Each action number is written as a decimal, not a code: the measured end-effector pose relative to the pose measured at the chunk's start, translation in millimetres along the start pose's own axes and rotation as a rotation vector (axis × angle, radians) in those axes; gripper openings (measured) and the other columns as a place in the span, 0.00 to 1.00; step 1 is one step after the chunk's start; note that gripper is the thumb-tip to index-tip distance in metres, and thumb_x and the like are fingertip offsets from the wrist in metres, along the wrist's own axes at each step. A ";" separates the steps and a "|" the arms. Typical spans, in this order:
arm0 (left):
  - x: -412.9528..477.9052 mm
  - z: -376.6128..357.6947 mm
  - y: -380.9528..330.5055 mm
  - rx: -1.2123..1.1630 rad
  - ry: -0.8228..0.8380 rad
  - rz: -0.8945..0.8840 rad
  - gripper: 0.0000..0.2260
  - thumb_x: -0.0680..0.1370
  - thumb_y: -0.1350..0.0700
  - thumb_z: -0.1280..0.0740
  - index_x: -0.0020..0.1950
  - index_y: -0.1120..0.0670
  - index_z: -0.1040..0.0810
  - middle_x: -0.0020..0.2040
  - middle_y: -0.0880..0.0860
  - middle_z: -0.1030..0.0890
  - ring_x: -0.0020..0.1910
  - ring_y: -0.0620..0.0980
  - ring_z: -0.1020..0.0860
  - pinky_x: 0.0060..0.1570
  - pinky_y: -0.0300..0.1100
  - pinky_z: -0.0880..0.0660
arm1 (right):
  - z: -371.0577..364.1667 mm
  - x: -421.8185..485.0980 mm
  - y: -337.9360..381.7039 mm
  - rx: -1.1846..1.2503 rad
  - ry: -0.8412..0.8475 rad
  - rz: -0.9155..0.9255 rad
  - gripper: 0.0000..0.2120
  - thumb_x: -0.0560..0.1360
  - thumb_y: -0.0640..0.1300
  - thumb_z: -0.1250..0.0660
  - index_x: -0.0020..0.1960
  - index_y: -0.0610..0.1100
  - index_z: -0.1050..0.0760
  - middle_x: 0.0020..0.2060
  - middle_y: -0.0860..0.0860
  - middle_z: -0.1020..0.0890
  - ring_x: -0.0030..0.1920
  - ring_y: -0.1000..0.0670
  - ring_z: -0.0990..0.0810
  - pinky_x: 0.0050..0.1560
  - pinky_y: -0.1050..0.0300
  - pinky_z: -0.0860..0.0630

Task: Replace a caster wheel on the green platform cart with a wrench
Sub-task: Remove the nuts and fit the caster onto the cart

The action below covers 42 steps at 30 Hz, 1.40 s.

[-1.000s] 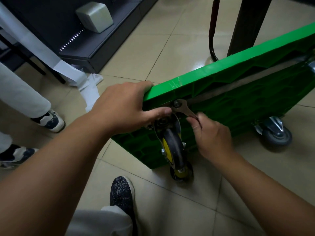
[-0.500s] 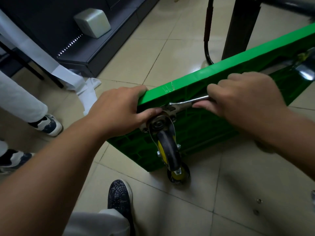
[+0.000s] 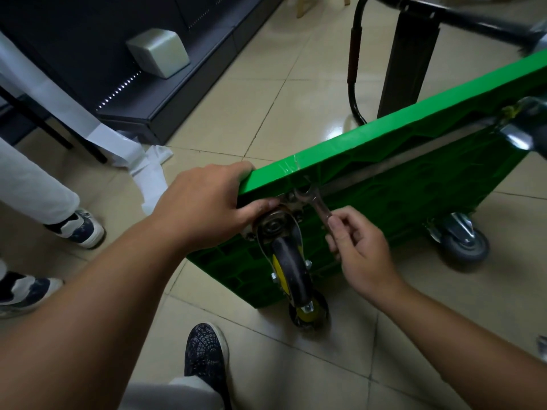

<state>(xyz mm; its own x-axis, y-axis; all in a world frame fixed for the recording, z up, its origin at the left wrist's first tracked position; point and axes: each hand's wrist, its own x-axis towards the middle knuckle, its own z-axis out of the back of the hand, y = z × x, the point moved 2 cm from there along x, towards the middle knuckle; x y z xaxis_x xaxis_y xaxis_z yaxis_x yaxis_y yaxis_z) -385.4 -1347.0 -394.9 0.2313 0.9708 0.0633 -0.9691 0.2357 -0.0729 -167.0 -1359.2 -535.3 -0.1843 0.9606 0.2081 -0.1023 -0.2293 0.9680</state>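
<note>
At the near upper corner of the green platform cart (image 3: 429,202), which stands tipped on its long edge on the tiled floor (image 3: 266,93), underside towards the person. Tipped this way, the caster mounts are in reach from above.

- Left hand (image 3: 207,208): wrapped over the cart's top edge at the corner, fingers behind the deck, thumb pressed beside the swivel plate (image 3: 273,224). Judged to be bracing the deck so it neither falls nor twists under wrench load.
- Right hand (image 3: 361,250): pinches the lower end of the wrench (image 3: 318,204) between thumb and curled fingers. A light grip far out on the handle, which gives leverage.
- Wrench: head set on a fastener at the plate's upper edge, just under the cart's rim; handle slants down and right. Whether the head fully seats on the nut is too small to tell.
- Caster wheel (image 3: 291,267): black tread, yellow hub, hanging from the plate and attached. Something round, dark and yellow sits at the floor below it; cannot say what.
- Grey caster (image 3: 464,241) at the far lower corner, touching the floor.

Judgement: plate fasteners are being worked; loosening or tightening cannot be told.

Around: the person's dark shoe (image 3: 205,353) near the cart; another person's sneaker (image 3: 80,227) at left; a grey box (image 3: 158,51) on a black shelf base (image 3: 177,93).
</note>
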 end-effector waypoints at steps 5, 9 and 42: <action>0.5 -0.6 0.3 0.007 0.009 0.006 0.20 0.76 0.30 0.39 0.50 0.46 0.27 0.35 0.47 0.24 0.37 0.51 0.24 0.34 0.45 0.34 | -22.3 -13.6 -8.3 0.014 -0.075 -0.012 0.08 0.82 0.45 0.40 0.46 0.48 0.25 0.33 0.47 0.26 0.33 0.49 0.27 0.34 0.60 0.30; 0.9 -0.7 0.9 0.006 0.011 0.011 0.20 0.77 0.30 0.39 0.50 0.46 0.27 0.37 0.47 0.23 0.38 0.54 0.23 0.36 0.48 0.29 | -26.4 -11.4 -13.2 -0.084 -0.133 0.020 0.10 0.84 0.46 0.41 0.45 0.48 0.25 0.32 0.50 0.26 0.31 0.51 0.28 0.31 0.54 0.30; -18.3 18.5 8.4 -0.134 0.024 0.075 0.28 0.70 0.25 0.40 0.63 0.39 0.24 0.47 0.37 0.23 0.48 0.45 0.21 0.49 0.52 0.20 | 4.4 -15.8 11.7 0.100 -0.215 -0.068 0.09 0.78 0.48 0.35 0.43 0.46 0.22 0.32 0.46 0.22 0.30 0.59 0.26 0.34 0.67 0.30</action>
<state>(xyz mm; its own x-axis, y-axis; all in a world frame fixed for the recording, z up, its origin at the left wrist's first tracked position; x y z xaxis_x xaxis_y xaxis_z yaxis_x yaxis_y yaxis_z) -399.3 -1363.6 -378.2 0.1618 0.9864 0.0291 -0.9640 0.1643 -0.2091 -161.0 -1376.3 -526.6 0.0331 0.9871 0.1564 -0.0077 -0.1562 0.9877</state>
